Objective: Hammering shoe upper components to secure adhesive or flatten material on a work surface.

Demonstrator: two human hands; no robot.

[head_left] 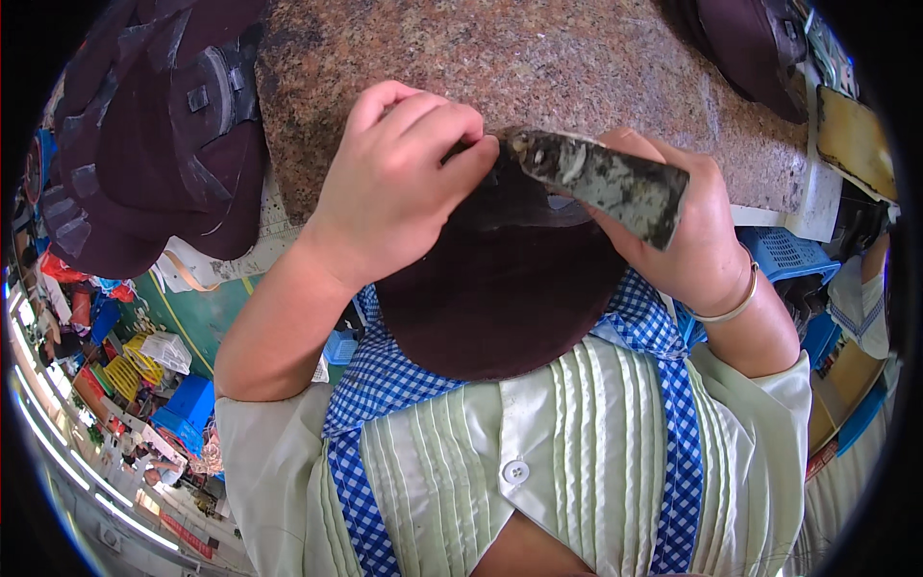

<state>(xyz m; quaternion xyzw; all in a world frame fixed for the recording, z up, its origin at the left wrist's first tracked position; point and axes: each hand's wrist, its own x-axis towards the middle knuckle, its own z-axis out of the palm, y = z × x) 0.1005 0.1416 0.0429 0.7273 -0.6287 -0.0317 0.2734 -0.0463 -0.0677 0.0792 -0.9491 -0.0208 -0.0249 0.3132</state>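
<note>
A dark maroon, round-edged piece [500, 298], perhaps leather or cloth, hangs over the stone slab's near edge against my apron. At its upper left edge my left hand [409, 173] is closed, thumb and curled fingers pinching the black band along its top. My right hand [678, 212] is wrapped round a flat grey tool [615, 183] smeared with black, whose narrower end points toward the left hand's fingertips. The tool's exact kind cannot be made out. Some of the right hand's fingers are hidden behind the tool.
A speckled stone slab [538, 67] lies in front of me. Stacked maroon pieces [144, 144] rest at its left, and more maroon pieces [740, 48] at far right. A yellowish block [856, 144] and a blue plastic basket [784, 255] are at the right. Blue crates [187, 409] stand lower left.
</note>
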